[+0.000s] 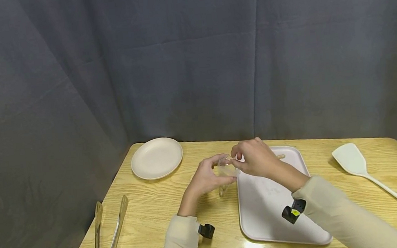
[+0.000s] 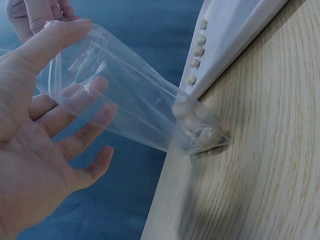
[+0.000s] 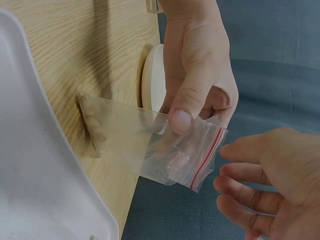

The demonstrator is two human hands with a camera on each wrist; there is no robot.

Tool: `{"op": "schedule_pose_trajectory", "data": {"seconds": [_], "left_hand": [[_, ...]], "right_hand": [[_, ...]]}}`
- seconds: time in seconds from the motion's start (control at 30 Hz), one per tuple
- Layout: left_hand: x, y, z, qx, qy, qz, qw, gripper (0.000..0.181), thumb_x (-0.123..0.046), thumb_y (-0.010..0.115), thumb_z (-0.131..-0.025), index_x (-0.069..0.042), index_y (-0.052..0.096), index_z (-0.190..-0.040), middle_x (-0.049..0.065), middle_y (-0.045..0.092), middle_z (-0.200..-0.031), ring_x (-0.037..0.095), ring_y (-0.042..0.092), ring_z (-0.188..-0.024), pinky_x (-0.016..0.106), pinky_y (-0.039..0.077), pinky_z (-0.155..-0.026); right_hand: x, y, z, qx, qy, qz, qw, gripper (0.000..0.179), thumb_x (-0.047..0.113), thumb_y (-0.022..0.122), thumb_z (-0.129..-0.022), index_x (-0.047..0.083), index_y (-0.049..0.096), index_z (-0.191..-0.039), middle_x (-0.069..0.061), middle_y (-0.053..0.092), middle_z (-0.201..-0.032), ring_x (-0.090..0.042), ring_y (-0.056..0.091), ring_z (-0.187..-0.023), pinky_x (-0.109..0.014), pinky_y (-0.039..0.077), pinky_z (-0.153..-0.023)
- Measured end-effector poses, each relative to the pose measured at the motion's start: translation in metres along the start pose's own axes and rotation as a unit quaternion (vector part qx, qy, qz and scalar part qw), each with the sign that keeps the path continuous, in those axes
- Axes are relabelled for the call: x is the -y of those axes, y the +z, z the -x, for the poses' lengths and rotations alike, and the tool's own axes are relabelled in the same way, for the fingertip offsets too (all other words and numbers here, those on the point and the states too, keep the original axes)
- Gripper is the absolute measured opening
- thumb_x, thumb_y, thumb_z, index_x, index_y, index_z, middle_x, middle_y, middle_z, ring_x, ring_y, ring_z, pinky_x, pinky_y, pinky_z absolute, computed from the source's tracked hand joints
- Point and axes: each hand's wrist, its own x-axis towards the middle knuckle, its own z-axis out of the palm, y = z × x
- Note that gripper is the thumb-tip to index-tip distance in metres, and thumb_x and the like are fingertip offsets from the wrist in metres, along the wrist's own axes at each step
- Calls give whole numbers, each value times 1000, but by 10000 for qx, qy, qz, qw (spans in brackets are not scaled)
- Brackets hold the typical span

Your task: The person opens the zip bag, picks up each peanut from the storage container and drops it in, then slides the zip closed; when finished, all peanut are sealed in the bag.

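Note:
My left hand (image 1: 206, 177) holds a clear zip bag (image 3: 127, 127) near its mouth, with the thumb on one side and the fingers on the other. A red line runs along the bag's zip strip (image 3: 206, 157). Several beige nut-like pieces (image 2: 196, 122) lie in the bag's bottom corner, low over the wood table just left of the tray (image 1: 266, 212). Beside the bag's mouth is my right hand (image 1: 256, 158); in the right wrist view its fingers are loosely bent, fingertips right at the zip edge, with nothing gripped between them.
Small beige pieces (image 2: 198, 51) sit in a row along one end of the pale tray. A round cream plate (image 1: 157, 158) stands at the back left, metal tongs (image 1: 114, 237) at the front left. To the right lies a white spatula (image 1: 352, 159) with a green handle end.

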Motion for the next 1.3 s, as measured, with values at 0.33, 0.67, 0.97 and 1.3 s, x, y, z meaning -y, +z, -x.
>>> {"op": "schedule_pose_trajectory", "data": {"seconds": [0.33,0.67,0.97,1.3], "left_hand": [[0,1,-1,21,-131,35,9999,76,-31,87,-76,-9,55,-141,-4,68,-118,24,55,-119,52,42,-100],[2,-5,1,-30,-184,31,9998,73,-26,87,-75,-12,57,-140,1,68,-121,26,55,-118,53,44,-99],[5,-6,6,-80,-258,9,9996,74,-30,88,-75,-13,57,-140,1,66,-119,25,55,-119,48,44,-100],[2,-6,7,-41,-227,49,9997,72,-30,87,-76,-13,57,-139,6,67,-121,26,54,-120,50,43,-101]], "right_hand": [[-8,-8,2,-8,169,14,9999,3,11,77,-82,9,75,-82,5,63,-68,-7,52,-56,-36,46,-59],[-79,-12,15,570,1559,-139,9860,7,10,70,-86,3,73,-86,-3,66,-75,-17,58,-61,-35,47,-52],[-141,19,49,1232,2820,-22,9515,28,17,73,-85,-5,71,-102,-20,69,-95,-32,64,-81,-46,52,-63],[-153,37,65,1122,2813,-256,9527,16,14,71,-90,-1,73,-92,-9,68,-82,-21,57,-69,-36,45,-59]]}}
